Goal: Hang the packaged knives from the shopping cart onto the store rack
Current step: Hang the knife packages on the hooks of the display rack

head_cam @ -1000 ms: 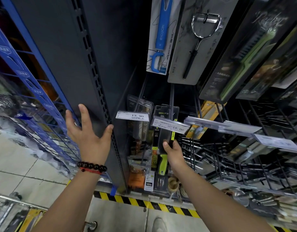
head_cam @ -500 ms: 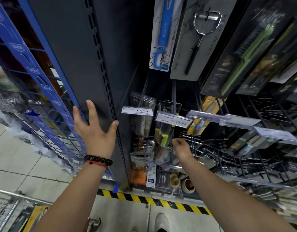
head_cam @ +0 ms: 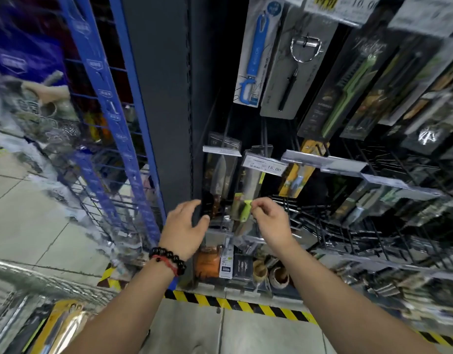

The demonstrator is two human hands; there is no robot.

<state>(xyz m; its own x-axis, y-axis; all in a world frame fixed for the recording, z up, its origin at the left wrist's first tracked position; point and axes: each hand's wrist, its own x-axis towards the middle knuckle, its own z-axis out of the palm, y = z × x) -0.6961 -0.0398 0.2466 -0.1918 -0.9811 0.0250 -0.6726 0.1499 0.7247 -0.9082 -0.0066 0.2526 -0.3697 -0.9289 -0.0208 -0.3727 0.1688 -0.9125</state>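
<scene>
Left hand (head_cam: 185,229) off the dark post now — moved over beside the wood-handled knife pack (head_cam: 219,180), fingers loose, holding nothing. Right hand (head_cam: 270,221) lower than a second ago, fingertips curled by the green-handled knife pack (head_cam: 245,198); too blurry to tell whether pinching it or just let go. Pack hanging on the rack's (head_cam: 335,226) left-end hook, under the 15.00 price tag (head_cam: 265,166). Probably this one done — more packs waiting in the shopping cart (head_cam: 49,325) at bottom left.
</scene>
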